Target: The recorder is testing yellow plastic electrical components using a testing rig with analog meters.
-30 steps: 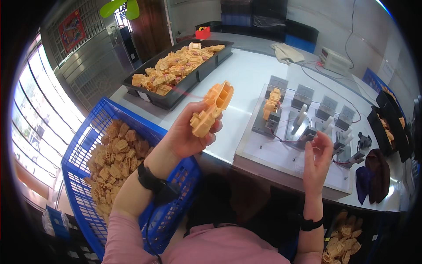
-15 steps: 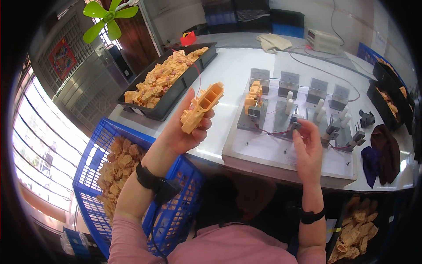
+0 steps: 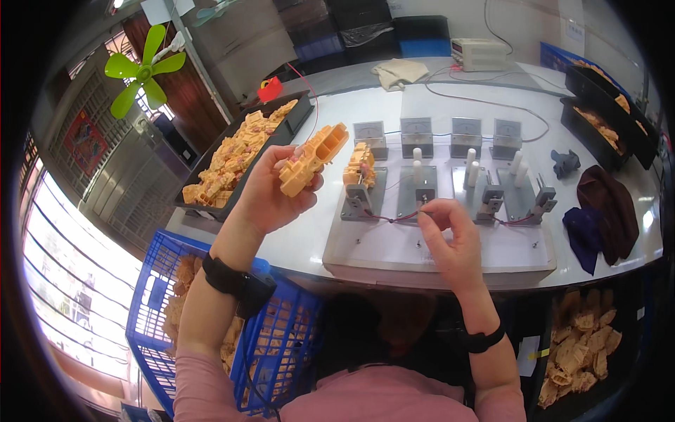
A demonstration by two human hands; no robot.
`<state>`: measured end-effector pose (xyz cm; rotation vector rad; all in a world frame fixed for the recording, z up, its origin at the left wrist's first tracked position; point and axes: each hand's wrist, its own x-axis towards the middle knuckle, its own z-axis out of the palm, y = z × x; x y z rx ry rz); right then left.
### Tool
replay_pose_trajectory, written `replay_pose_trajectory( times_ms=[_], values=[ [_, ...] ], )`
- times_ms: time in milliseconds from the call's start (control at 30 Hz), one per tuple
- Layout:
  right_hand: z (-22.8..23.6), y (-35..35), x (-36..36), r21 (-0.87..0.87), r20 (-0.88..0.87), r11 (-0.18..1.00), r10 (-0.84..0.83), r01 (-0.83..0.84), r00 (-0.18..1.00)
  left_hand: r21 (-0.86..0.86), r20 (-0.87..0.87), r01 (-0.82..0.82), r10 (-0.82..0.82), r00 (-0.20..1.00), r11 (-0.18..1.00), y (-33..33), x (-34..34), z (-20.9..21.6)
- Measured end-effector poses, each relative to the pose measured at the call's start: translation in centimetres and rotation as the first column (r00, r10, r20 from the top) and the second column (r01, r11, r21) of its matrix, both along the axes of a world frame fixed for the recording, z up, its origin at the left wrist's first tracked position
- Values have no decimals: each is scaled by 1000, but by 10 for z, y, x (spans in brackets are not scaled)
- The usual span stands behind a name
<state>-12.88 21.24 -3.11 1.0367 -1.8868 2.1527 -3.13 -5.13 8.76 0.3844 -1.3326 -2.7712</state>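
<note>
My left hand (image 3: 271, 190) grips a yellow-orange plastic housing (image 3: 316, 160) with open rectangular cavities, holding it tilted above the table. In front of me lies a white board (image 3: 380, 246) with several metal plates, white posts and small panel meters (image 3: 417, 137). My right hand (image 3: 453, 243) is closed in a pinch at the lower end of a small grey block (image 3: 425, 195) on the second plate. Dark red wires (image 3: 394, 219) run up to its fingertips; what lies between them is hidden. A similar yellow-orange housing (image 3: 360, 165) stands on the leftmost plate.
Behind my left hand is a black tray (image 3: 299, 119) full of yellow housings. A blue basket (image 3: 158, 281) with more parts stands below left. Black bins (image 3: 573, 126) sit at far right, near a dark cloth (image 3: 606, 211). Another bin of parts (image 3: 576, 352) is below right.
The view has shifted, so the board appears further left. The grey block at my right hand has gone from tilted to upright, and my fingers are now at its lower end. My left hand still holds its housing.
</note>
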Motion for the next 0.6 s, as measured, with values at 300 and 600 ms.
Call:
replay_pose_trajectory(
  times_ms=[300, 600],
  values=[
    [3, 2, 2, -37, 13, 999, 25, -24, 1000, -150, 59, 164, -156, 986, 975, 10, -66, 13],
    [2, 2, 1, -32, 3, 999, 38, -38, 999, -992, -1, -6, 38, 999, 122, 61, -126, 0]
  ],
)
